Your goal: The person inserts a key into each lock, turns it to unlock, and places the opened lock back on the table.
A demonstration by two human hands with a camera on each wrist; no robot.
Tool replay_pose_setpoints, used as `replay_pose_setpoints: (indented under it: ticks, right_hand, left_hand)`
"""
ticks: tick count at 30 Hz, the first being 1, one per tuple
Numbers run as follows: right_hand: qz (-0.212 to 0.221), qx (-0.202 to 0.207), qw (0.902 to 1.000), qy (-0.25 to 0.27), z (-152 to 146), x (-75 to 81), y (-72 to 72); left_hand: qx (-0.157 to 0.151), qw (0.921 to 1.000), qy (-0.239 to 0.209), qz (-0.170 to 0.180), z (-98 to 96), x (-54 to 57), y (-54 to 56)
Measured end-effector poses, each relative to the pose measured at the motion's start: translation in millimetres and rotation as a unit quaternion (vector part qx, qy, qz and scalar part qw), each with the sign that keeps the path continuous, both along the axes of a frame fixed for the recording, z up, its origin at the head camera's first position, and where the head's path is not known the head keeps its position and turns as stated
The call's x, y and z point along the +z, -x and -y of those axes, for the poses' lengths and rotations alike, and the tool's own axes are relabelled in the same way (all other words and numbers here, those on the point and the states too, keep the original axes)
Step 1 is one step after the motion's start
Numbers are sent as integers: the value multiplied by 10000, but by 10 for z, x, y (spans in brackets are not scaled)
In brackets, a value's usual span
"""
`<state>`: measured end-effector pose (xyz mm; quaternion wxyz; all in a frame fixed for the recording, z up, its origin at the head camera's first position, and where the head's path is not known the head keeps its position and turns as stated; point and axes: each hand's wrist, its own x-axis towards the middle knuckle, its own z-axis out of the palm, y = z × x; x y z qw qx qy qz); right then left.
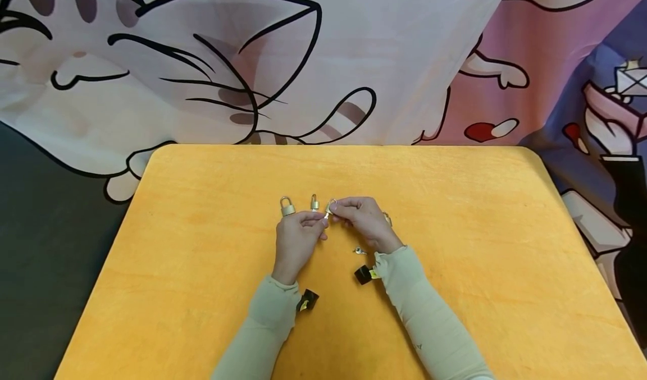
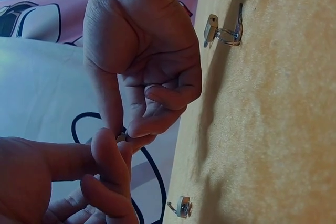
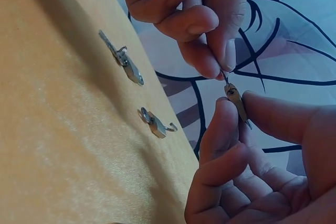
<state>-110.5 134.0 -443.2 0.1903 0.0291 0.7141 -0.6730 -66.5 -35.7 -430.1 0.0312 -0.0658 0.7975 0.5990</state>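
Observation:
In the right wrist view, a small brass padlock (image 3: 234, 97) is pinched between the thumb and fingertips of my right hand (image 3: 273, 166). My left hand (image 3: 194, 14) comes from above and pinches a thin key (image 3: 226, 78), its tip at the padlock's keyhole end; how deep it sits cannot be told. From the head view, my left hand (image 1: 297, 242) and right hand (image 1: 368, 221) meet above the table, the held padlock (image 1: 329, 207) between them. Fingers mostly hide the padlock in the left wrist view, where the right hand (image 2: 147, 40) is above the left hand (image 2: 100, 177).
Beyond my hands, two padlocks, a larger one (image 1: 287, 207) and a smaller one (image 1: 314, 204), lie on the yellow table (image 1: 202, 268). Another padlock (image 1: 387, 218) lies partly behind my right hand. A small key (image 1: 359, 251) lies near my right wrist. A printed curtain hangs behind.

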Motion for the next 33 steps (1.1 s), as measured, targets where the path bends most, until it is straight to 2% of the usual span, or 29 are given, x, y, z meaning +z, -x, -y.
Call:
replay_pose_setpoints:
  ticks: [8,12,19,22,27,30,33]
  right_hand:
    - [-116,173,9998,19,-14,-35,3]
    - [-160,262,9995,34,-8,-31,0]
    - [-162,161,9997,36,-6,14,-4]
    - [-129,121,9998,125,-15,22,-5]
    - [-108,129,9996,210,-21,15,-7]
    - [-132,144,9995,231,-22,13,-9]
    - [-125,112,9993,332,-20,10,-6]
  left_hand:
    - [-93,9998,56,151,7,19,-11]
    - [-108,9999,65,70,19,27,-8]
    - [-239,9997,-31,37,43,-3,-3]
    - [-377,9990,64,216,41,-12,-2]
    - [-866,9946,57,567,33,-17,-6]
    - [-1099,9921,35,608,31,-21,-6]
    - [-1168,9915,19,574,34,-37,-4]
